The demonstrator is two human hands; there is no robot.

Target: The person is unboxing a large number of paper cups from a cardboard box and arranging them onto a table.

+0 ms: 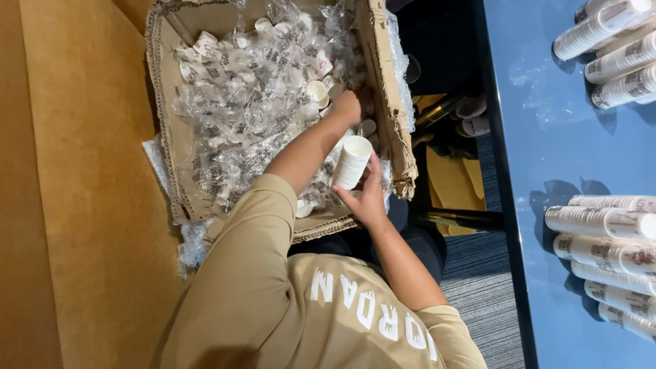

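Matt white paper cups [352, 162] and crinkled glossy plastic wrap [239, 102] fill a rough, torn cardboard box [393, 102]; beside it, a smooth, glossy blue counter [547, 157].

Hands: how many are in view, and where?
2. One hand reaches into the cardboard box among the wrapped cups; the other hand holds a stack of white cups over the box's edge.

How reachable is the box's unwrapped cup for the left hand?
Probably yes: the left hand is inside the open box beside the cup, nothing over it; the right hand holds a cup stack.
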